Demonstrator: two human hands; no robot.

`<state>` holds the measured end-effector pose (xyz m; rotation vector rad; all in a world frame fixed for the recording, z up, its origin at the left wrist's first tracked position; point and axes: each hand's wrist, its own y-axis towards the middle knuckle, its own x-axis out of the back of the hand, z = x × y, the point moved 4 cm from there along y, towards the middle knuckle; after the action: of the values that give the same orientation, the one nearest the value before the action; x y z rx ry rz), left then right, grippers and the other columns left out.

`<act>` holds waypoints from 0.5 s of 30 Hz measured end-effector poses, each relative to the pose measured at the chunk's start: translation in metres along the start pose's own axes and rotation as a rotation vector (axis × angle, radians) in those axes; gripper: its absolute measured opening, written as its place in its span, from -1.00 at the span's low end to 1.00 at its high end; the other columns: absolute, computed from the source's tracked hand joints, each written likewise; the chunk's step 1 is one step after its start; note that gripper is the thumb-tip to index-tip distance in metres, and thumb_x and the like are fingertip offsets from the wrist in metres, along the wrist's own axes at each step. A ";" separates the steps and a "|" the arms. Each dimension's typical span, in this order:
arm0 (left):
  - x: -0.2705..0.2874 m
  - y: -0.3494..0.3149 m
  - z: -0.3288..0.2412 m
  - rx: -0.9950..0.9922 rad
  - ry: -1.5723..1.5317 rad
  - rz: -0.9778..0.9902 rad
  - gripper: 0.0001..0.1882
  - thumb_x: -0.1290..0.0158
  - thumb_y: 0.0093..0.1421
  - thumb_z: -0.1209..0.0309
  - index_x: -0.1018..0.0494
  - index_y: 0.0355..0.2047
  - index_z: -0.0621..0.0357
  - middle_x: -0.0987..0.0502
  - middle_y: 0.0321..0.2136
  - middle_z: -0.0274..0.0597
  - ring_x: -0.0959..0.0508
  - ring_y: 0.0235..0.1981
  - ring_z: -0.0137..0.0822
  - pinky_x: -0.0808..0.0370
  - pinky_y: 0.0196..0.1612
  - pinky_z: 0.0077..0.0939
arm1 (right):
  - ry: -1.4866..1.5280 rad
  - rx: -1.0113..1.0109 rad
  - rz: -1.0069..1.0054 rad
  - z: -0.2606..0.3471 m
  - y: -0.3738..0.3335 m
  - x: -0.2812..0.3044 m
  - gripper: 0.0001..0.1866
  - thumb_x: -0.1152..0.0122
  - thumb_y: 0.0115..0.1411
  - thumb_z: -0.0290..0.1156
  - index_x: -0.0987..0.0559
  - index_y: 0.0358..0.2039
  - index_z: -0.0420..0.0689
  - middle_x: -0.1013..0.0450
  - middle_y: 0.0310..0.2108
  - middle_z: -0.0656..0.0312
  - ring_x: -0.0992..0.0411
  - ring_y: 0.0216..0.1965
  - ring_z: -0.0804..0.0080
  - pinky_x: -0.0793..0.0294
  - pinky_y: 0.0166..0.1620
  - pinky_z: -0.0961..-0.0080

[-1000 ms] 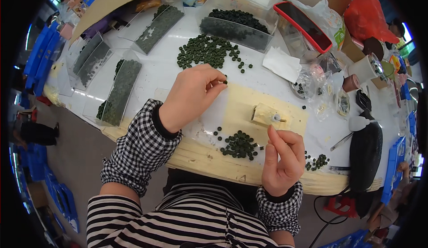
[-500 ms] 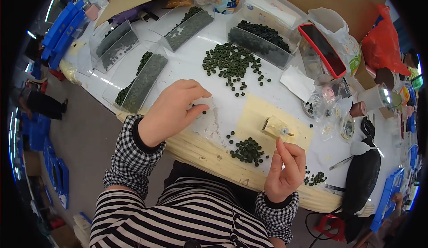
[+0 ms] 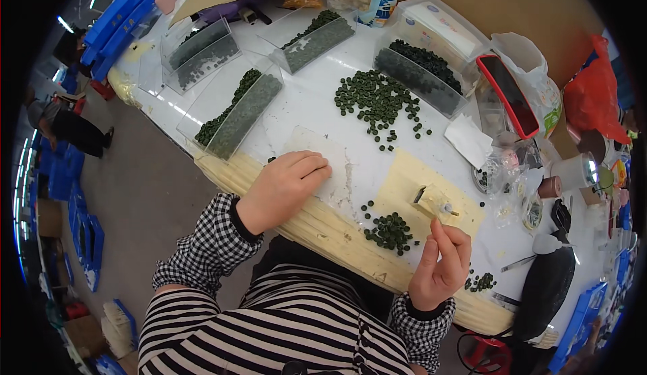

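Observation:
My left hand (image 3: 286, 190) is closed and palm-down at the table's near edge, over a clear flat sheet (image 3: 323, 147). Its fingertips point down and are hidden, so what they hold cannot be made out. One small dark green pellet lies just beyond its knuckles. My right hand (image 3: 441, 264) pinches thumb and forefinger together, the forefinger's tip close to a small cream-wrapped block (image 3: 435, 201) with a thin brass-coloured pin. Anything in that pinch is too small to name. Left of the right hand lies a small pile of dark green pellets (image 3: 389, 232).
A larger pellet heap (image 3: 377, 99) lies mid-table. Several clear trays hold pellets, one tray (image 3: 241, 115) at left. A red-cased phone (image 3: 509, 97) leans at far right, near plastic bags. A black pouch (image 3: 547, 280) and white squeeze bottle (image 3: 547, 243) are at right.
My left hand has closed from a half-open curl, turned palm-down and come slightly nearer me. My right hand keeps its pinch by the block. The whole view has shifted a little.

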<state>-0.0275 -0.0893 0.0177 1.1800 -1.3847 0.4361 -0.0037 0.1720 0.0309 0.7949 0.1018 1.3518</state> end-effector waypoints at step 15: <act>0.120 -0.029 0.119 0.603 -0.134 0.061 -0.70 0.01 0.29 0.48 -0.43 0.03 0.20 -0.50 -0.03 -0.12 -0.49 0.00 -0.23 -0.42 0.05 -0.37 | 0.018 0.061 0.044 0.006 0.000 -0.003 -0.68 -0.16 0.05 -0.72 -0.63 -0.15 -0.30 -0.46 -0.32 0.08 -0.45 -0.35 0.34 -0.43 -0.29 0.55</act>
<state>-0.0384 -0.2457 0.0875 1.6780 -1.4521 0.8723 -0.0010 0.1669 0.0345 0.8401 0.1408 1.4030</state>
